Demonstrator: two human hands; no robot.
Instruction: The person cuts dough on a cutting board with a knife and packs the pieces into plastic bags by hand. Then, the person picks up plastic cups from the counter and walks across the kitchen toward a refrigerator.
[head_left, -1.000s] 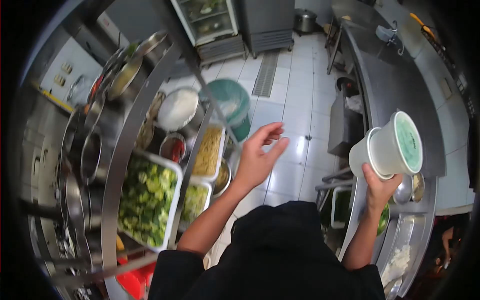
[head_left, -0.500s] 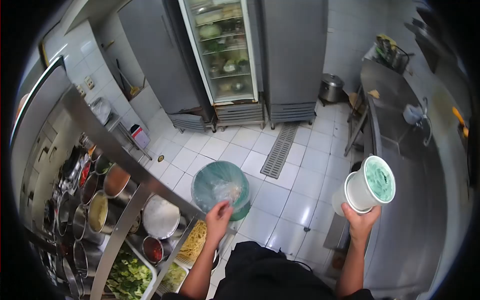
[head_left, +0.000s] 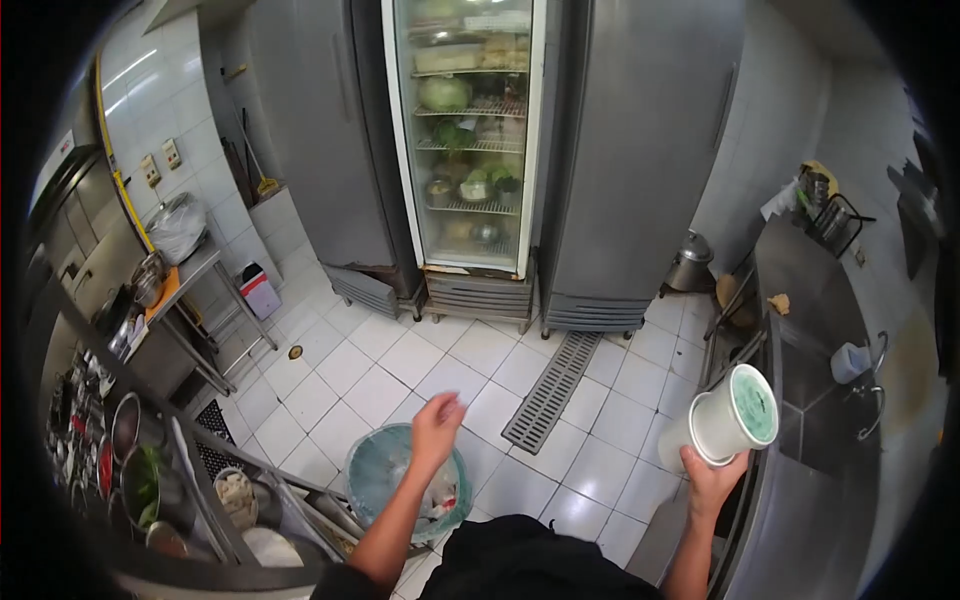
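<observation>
My right hand (head_left: 713, 478) grips two white plastic tubs (head_left: 718, 420), one stacked on the other and tilted to the right. The top tub has a green end (head_left: 755, 403) with a dark mark on it, inside a white rim. Closed with its fingers curled together, my left hand (head_left: 436, 428) is raised above the floor, near the far rim of a green bin. Anything in its fingertips is too small to make out. The green bin (head_left: 366, 455) stands below my left forearm, with clear plastic and scraps inside.
Ahead stands a glass-door fridge (head_left: 470, 130) with food on its shelves, between grey cabinets (head_left: 640, 170). A floor drain grate (head_left: 553, 390) runs towards them. To the right is a steel sink counter (head_left: 800, 510). Food pots (head_left: 145, 480) line a steel counter at left.
The view has swung left and up, showing more of the fridge. My left hand has moved up, past the bin's opening. My right hand keeps its hold on the tubs.
</observation>
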